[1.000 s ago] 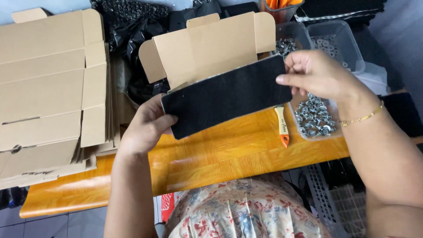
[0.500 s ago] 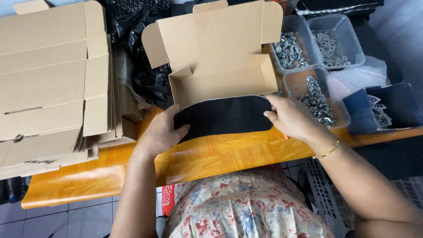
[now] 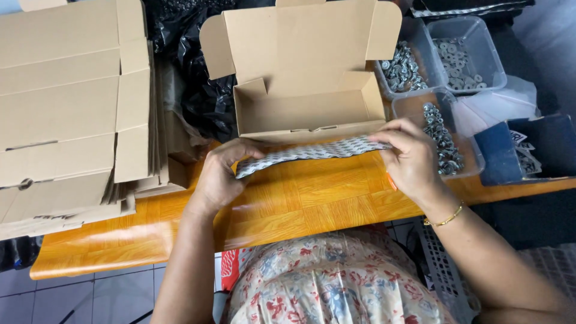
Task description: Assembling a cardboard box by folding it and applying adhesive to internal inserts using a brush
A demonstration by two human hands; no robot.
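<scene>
On the orange table [image 3: 312,204]: stack of flat cardboard [image 3: 66,114] at left; open cardboard box [image 3: 306,90] centre. Just before it, a long patterned strip [image 3: 312,151], perhaps a packet, pinched at its ends by left hand [image 3: 219,177] and right hand [image 3: 414,159]. Tubs of washers [image 3: 444,60] right.

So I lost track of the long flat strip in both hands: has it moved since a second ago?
Yes. The long flat strip came down from in front of the open cardboard box to the orange wooden table.
</scene>
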